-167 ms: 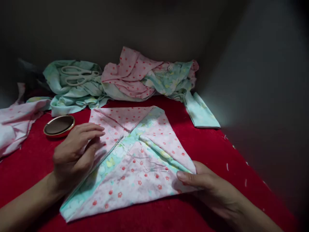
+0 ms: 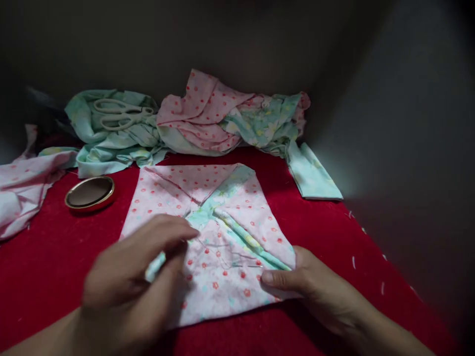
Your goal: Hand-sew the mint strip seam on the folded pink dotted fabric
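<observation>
A patchwork fabric piece (image 2: 208, 277), pink with red flowers and crossed by mint-green floral strips, lies in front of me. My right hand (image 2: 315, 279) grips its near right corner, thumb on top and fingers underneath. Over the left part of the cloth is my left hand (image 2: 141, 277), slightly blurred, with a gap between thumb and fingers and nothing visible in it. It hides the near left corner. A thin needle (image 2: 249, 266) with loose thread rests on the lower pink panel, just left of my right thumb.
A red cloth (image 2: 319, 227) covers the table, with white thread bits at right. Left stands an oval dark-topped case (image 2: 91, 192). Behind are white-handled scissors (image 2: 120, 114) on crumpled green fabric (image 2: 107, 151), pink dotted fabric (image 2: 208, 106) and folded mint cloth (image 2: 317, 175). More pink cloth (image 2: 25, 185) lies left.
My left hand has moved right and nearer to me, over the patchwork piece. My right hand keeps its grip on the corner, which has shifted slightly left.
</observation>
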Tool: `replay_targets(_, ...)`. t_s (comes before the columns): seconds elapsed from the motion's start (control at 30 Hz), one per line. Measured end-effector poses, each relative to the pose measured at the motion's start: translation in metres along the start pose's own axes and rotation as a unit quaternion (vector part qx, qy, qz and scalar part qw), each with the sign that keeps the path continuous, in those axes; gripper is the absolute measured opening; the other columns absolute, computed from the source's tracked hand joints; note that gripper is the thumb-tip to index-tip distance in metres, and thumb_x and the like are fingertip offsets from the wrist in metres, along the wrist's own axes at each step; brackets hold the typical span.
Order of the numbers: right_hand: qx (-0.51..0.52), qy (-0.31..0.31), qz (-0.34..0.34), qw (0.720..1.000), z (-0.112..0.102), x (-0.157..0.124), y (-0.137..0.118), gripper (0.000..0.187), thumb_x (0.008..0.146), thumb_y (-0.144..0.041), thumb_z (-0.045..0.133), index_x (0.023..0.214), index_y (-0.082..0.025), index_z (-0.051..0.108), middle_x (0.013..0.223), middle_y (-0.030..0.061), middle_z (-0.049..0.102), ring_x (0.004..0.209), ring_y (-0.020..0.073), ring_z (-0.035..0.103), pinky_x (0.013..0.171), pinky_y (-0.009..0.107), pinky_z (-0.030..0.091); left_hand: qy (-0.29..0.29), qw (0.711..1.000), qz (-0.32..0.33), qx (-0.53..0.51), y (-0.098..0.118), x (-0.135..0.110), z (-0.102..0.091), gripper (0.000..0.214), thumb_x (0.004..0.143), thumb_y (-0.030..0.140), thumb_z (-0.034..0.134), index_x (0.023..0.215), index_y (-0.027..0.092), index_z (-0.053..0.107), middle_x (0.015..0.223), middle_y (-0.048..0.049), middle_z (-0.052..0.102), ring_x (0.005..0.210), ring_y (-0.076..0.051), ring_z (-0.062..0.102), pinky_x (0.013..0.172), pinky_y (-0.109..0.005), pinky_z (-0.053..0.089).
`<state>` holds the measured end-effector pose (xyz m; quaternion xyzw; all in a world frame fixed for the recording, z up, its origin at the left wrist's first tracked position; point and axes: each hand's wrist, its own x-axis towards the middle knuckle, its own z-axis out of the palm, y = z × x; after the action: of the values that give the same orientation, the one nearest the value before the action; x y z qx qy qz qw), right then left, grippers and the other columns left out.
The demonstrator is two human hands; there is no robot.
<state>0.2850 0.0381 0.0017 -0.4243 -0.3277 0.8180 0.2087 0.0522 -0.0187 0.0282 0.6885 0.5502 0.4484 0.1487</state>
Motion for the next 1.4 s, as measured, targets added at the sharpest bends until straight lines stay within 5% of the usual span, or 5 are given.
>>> replay_targets(0.23, 0.058, -0.04, -0.028, 0.997, 0.0, 0.002, 0.004, 0.043, 0.068, -0.012, 0.07, 0.11, -0.016, 0.063, 0.085, 0.0054, 0.07, 0.076, 0.0173, 0.062, 0.074, 0.028, 0.046, -0.196, 0.972, -0.055, -0.114, 0.017, -0.002, 0.057, 0.017, 0.081, 0.005, 0.043, 0.083, 0.018, 0.053, 0.079, -0.0013, 0.056, 0.069, -0.01, 0.055, 0.061, -0.02, 0.044)
replay_targets(0.47, 0.094, -0.062, -0.049, 0.992, 0.002, 0.004, 0.005, 0.039, 0.068, -0.011, 0.07, 0.106, -0.017, 0.065, 0.08, 0.003, 0.068, 0.071, 0.0149, 0.06, 0.072, 0.026, 0.045, -0.214, 0.974, -0.002, -0.072, 0.006, -0.007, 0.07, 0.019, 0.084, 0.005, 0.039, 0.087, 0.016, 0.054, 0.078, -0.0037, 0.05, 0.066, -0.013, 0.049, 0.058, -0.024, 0.04)
replay_targets(0.73, 0.065, -0.034, -0.054, 0.996, 0.003, 0.001, 0.005, 0.042, 0.065, -0.012, 0.073, 0.106, -0.017, 0.065, 0.08, 0.0016, 0.068, 0.07, 0.014, 0.059, 0.07, 0.025, 0.045, -0.244, 0.953, 0.13, 0.125, 0.007, -0.004, 0.079, 0.02, 0.073, 0.001, 0.035, 0.081, 0.015, 0.048, 0.076, -0.0076, 0.05, 0.058, -0.018, 0.044, 0.044, -0.028, 0.037)
replay_targets(1.2, -0.005, 0.015, -0.059, 0.998, 0.005, 0.002, 0.007, 0.032, 0.063, -0.012, 0.072, 0.094, -0.016, 0.066, 0.073, -0.0021, 0.065, 0.067, 0.0131, 0.053, 0.063, 0.022, 0.043, -0.236, 0.95, 0.185, 0.092, 0.003, -0.002, 0.079, 0.018, 0.076, 0.005, 0.039, 0.091, 0.014, 0.043, 0.091, -0.0137, 0.053, 0.068, -0.02, 0.051, 0.049, -0.029, 0.045)
replay_targets(1.4, -0.057, 0.05, -0.056, 0.996, 0.005, 0.005, 0.008, 0.035, 0.06, -0.01, 0.07, 0.094, -0.017, 0.066, 0.074, -0.0002, 0.066, 0.069, 0.0181, 0.056, 0.061, 0.026, 0.044, -0.191, 0.945, 0.26, -0.063, 0.005, -0.006, 0.07, 0.017, 0.076, 0.004, 0.037, 0.079, 0.021, 0.037, 0.063, -0.0024, 0.053, 0.057, -0.017, 0.051, 0.049, -0.026, 0.038)
